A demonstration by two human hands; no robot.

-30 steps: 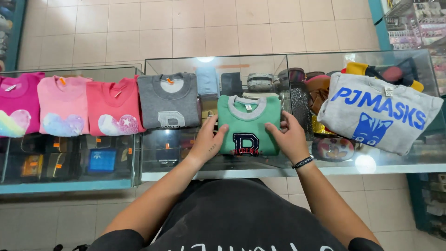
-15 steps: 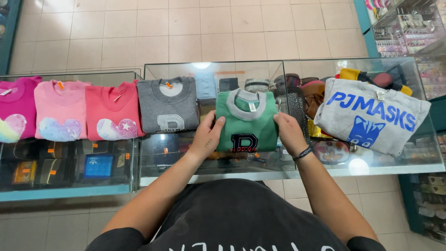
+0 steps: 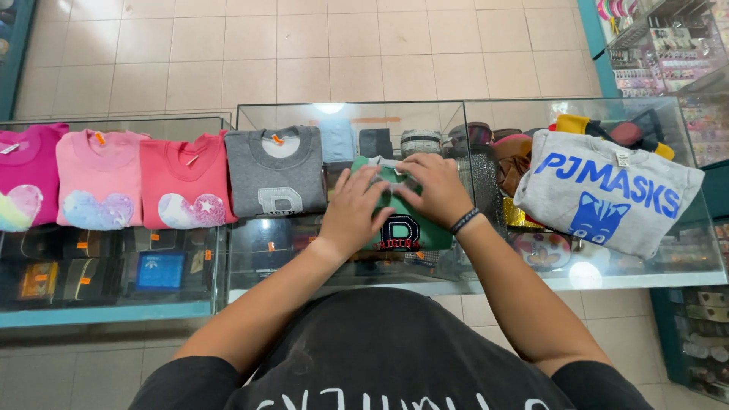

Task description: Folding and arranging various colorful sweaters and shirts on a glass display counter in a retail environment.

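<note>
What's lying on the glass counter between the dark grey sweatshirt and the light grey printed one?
In the head view, the folded green sweatshirt lies between the dark grey sweatshirt and the light grey printed sweatshirt, with the left hand and right hand resting on it.

Small orange price tags [image 3: 99, 138] hang at the sweater collars along the counter's far edge. Inside the left glass case, boxed goods sit near the front edge: a blue box [image 3: 160, 270] and a yellow-orange box [image 3: 39, 279].

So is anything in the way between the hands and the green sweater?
Nothing visible. The left hand and right hand both lie flat on the folded green sweater, near its collar, on the glass counter.
</note>
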